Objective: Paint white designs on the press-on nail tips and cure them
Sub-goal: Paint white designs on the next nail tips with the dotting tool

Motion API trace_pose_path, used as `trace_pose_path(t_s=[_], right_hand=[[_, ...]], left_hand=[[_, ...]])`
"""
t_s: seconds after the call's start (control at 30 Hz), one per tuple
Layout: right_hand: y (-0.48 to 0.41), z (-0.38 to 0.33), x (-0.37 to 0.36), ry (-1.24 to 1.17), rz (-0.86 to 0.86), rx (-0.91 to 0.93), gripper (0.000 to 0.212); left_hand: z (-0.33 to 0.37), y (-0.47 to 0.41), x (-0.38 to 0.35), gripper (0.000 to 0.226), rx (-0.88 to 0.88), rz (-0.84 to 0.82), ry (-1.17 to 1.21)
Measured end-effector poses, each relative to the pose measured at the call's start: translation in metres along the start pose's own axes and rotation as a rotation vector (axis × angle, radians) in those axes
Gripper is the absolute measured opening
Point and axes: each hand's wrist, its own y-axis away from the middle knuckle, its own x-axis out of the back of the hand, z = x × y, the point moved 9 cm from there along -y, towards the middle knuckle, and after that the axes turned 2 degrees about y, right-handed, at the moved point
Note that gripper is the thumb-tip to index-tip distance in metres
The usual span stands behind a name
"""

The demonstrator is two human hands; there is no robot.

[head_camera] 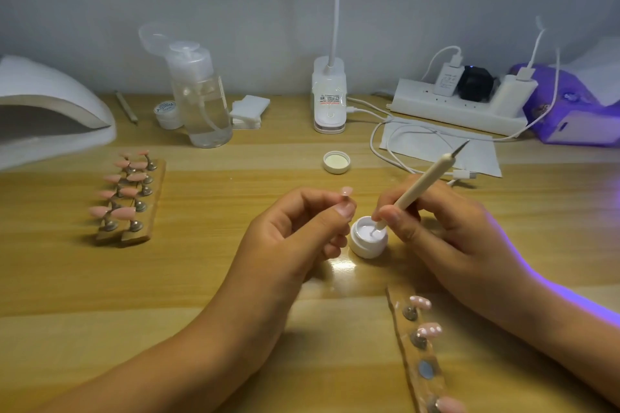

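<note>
Wooden table (84,295), seen from the head camera.

White curing lamp (43,104) at far left, with its opening facing the table centre. A second lamp (570,117), purple and glowing violet, sits at far right behind a power strip (453,107).

Left hand (292,235): near table centre, fingers curled. Thumb and forefinger pinch the stem of a single pink nail tip (346,192). The tip stands just above the thumbnail, clear of the fingers. No white marks can be made out on it.

Right hand (446,231): thumb and fingers wrapped round the dotting pen (422,184) low on its shaft, in a pencil hold. The pen tilts up and to the right, its metal point uppermost.

Clear pump bottle (201,100) at rear left.

Holder strip (157,184), left of centre: two rows of plain pink tips on metal stands. Second holder strip (404,329), under the right forearm: two tips with white dots, (420,301) and (431,329), then a bare disc, then a further pink tip at the frame edge.

Gel jar (365,248): open, white, between the two hands and just beside the left fingertips. The pen's lower end is dipped in the white gel.

Jar lid (336,162): lying inside-up, apart from the jar, toward the rear.
</note>
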Motion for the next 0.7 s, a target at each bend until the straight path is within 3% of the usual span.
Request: trace_pose_path(t_s=[0.23,0.53,0.7], right_hand=[[0.0,0.0,-0.002,0.004,-0.019,0.01,0.018],[0.002,0.016,0.024,-0.461,0.267,-0.177,0.016],[0.003,0.026,0.026,-0.542,0.268,-0.27,0.021]], left_hand=[[0.001,0.0,-0.001,0.02,-0.014,-0.013,-0.005],[0.0,0.0,0.0,0.021,-0.02,0.002,-0.024],[0.002,0.0,-0.004,0.014,-0.019,-0.021,-0.028]])
